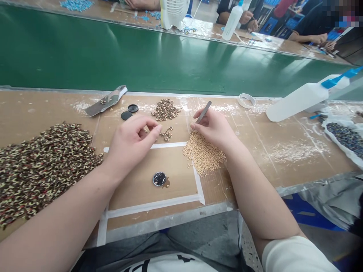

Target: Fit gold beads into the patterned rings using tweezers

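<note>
Scene: a person sits at a brown counter (pixel 283 151) marked off with strips of white tape, and both bare forearms reach in from the bottom of the view.

Left hand (pixel 132 141): curled with the fingers nearly closed, thumb and forefinger pinched together just above a few small gold-coloured metal pieces (pixel 166 133); whether one piece is caught in the pinch cannot be told.

Right hand (pixel 214 126): closed around thin metal tweezers (pixel 203 112), held like a pen, the free end pointing up and away; the working tips are hidden behind the fingers.

Beads: a flat heap of tiny tan beads (pixel 202 154) lies on the counter directly under the right hand, touching a strip of tape.

How the beads likely handle: very light, hard, smooth and round, apt to roll or scatter, and too small for fingertips (hence the tweezers); best taken one at a time across the middle.

How the metal pieces likely handle: light, stiff and thin, best pinched at the edges.

Nearby: a bigger pile of gold pieces (pixel 166 108) further back, a wide heap of brown spotted bits (pixel 42 166) at the left, two black caps (pixel 129 112), a small dark round dish (pixel 159 178) close to the body, and a white squeeze bottle (pixel 297 100) lying at the right.

Beyond: a green conveyor belt (pixel 113 56), with other people's hands at work on its far side.
</note>
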Demonstrator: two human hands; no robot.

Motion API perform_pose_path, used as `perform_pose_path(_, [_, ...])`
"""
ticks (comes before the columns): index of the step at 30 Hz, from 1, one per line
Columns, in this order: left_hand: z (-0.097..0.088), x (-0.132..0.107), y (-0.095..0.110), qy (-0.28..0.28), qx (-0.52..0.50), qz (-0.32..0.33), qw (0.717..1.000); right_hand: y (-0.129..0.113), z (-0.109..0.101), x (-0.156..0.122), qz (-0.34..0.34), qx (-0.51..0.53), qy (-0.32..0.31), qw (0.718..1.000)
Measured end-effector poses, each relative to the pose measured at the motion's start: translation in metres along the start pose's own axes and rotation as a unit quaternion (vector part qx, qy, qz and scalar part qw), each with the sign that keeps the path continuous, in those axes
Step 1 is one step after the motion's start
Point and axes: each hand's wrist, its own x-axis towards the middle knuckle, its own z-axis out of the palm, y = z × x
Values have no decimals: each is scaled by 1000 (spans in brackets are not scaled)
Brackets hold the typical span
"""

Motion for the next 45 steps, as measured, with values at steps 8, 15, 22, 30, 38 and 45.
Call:
perform_pose_path(8, [3,0,-1,-1,9,-4,1000,-4,1,-3,-16,-32,-27,999])
perform_pose_path(15, [5,-1,1,-28,-33,-41,998,-2,6,-2,-35,-1,-16,999])
perform_pose_path(22, [10,-2,-2,-194,-293,-176,920,-25,18,-14,-145,205,-5,968])
perform_pose_path(30, [17,-2,-11,-305,-452,-226,807,-25,30,-17,-134,326,-51,934])
perform_pose_path(38, [13,0,-11,-318,-513,-263,753,-28,31,-16,-112,356,-33,927])
perform_pose_path(45, [16,1,-11,-279,-555,-284,730,-30,35,-24,-148,298,86,939])
